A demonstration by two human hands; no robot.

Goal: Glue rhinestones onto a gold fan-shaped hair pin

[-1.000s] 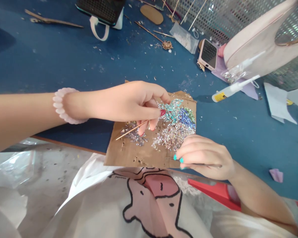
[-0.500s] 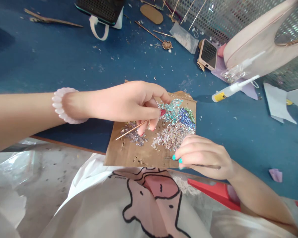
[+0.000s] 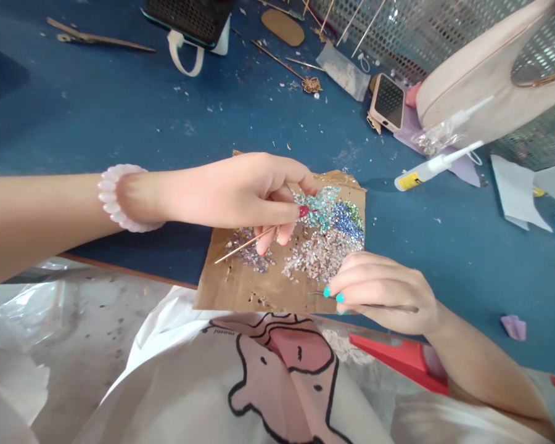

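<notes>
My left hand (image 3: 254, 194), wearing a pale beaded bracelet (image 3: 115, 197), is closed around a thin copper-coloured hairpin (image 3: 245, 243). Its shaft points down to the left; its other end is hidden among my fingers. Under and beside that hand lies a piece of brown cardboard (image 3: 282, 299), bearing piles of tiny rhinestones: teal ones (image 3: 321, 209) at my left fingertips, blue ones (image 3: 349, 221), and pinkish-silver ones (image 3: 314, 256). At the cardboard's lower right, my right hand (image 3: 379, 290) pinches dark tweezers (image 3: 398, 307), whose tips lie just over the cardboard. I cannot tell whether they hold a stone.
A white glue bottle (image 3: 425, 169) lies on the right, below a phone (image 3: 388, 102). Behind are a small plastic bag (image 3: 343, 71), another hairpin (image 3: 311, 84), and a black device (image 3: 189, 21). A wooden clip-like piece (image 3: 102, 40) lies far left; a metal mesh basket (image 3: 407, 37) stands behind.
My right hand with the tweezers has shifted slightly to the right. My left hand and the hairpin are almost unmoved.
</notes>
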